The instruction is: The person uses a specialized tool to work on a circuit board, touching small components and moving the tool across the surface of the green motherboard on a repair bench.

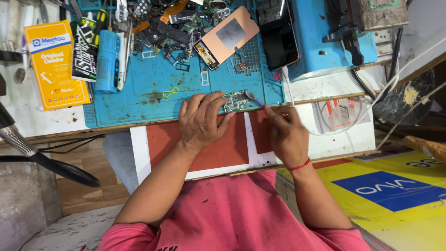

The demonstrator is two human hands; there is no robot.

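Observation:
My left hand (200, 120) presses a small green circuit board (235, 100) down at the near edge of the blue work mat (139, 88). My right hand (284, 134) grips a thin purple-handled brush (254, 99), whose tip rests on the board's right end. Both hands lie over a red and white panel (218, 151) at the bench's front edge. A red thread circles my right wrist.
A phone screen with a copper-coloured back (226, 37), a dark phone (278, 42), several loose parts (167, 28), a blue cylinder (108, 60), an orange box (55, 65) and a white cable (302, 121) lie around. A yellow and blue board (390, 195) sits at the right.

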